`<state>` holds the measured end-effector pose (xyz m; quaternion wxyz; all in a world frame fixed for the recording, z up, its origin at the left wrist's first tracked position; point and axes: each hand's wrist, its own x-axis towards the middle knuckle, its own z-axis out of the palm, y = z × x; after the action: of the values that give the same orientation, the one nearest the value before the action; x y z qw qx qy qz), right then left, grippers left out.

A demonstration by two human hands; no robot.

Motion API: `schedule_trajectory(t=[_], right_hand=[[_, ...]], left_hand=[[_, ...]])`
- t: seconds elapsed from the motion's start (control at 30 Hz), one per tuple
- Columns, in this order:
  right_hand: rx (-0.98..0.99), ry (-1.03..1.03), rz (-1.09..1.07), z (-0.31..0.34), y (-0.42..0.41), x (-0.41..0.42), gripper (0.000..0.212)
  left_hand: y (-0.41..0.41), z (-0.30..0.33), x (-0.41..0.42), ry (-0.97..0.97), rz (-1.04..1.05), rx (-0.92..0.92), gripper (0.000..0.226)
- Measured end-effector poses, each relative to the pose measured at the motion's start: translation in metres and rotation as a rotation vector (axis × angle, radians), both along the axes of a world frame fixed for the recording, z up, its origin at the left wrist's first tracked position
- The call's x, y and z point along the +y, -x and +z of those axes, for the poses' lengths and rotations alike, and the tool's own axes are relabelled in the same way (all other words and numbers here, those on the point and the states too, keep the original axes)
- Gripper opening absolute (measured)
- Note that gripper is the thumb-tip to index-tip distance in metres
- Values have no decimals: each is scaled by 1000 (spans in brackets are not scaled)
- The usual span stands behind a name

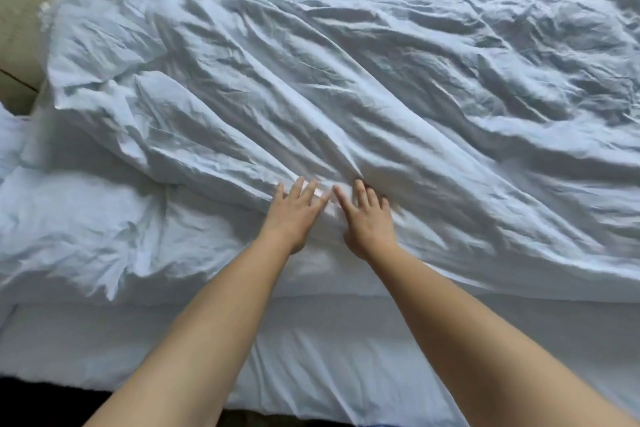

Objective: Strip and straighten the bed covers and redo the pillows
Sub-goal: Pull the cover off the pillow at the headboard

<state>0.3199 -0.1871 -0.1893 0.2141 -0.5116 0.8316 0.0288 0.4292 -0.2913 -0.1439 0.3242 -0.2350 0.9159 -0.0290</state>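
Note:
A crumpled white duvet [346,80] lies across most of the bed in long diagonal folds. Under it the white bottom sheet [304,340] shows along the near edge and at the far top. My left hand [294,211] rests flat on the duvet near its lower edge, fingers spread. My right hand [369,218] lies flat right beside it, fingertips at the foot of a deep fold. Neither hand grips cloth. No pillow is clearly visible.
A beige padded headboard or wall panel [31,10] stands at the upper left. More bunched white bedding [10,142] lies at the left edge. A dark floor strip [41,399] shows below the bed's near edge.

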Motion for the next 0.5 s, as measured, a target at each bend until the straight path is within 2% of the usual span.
schedule_trajectory(t=[0.07, 0.17, 0.23, 0.3, 0.4, 0.5], right_hand=[[30, 3, -27, -6, 1, -9, 79], [52, 8, -39, -8, 6, -14, 63], [27, 1, -57, -6, 8, -13, 57], [-3, -3, -70, 3, 5, -13, 49], [43, 36, -104, 23, -4, -15, 35], [98, 53, -66, 55, -19, -11, 31]], left_hand=[[4, -10, -11, 36, 14, -17, 80], [8, -14, -30, 37, -16, 6, 54], [13, -10, -41, 79, -101, 148, 41], [19, 4, -46, 163, -185, 231, 14], [15, 20, -45, 100, -120, 119, 17], [-10, 42, -43, 57, -161, 162, 17]])
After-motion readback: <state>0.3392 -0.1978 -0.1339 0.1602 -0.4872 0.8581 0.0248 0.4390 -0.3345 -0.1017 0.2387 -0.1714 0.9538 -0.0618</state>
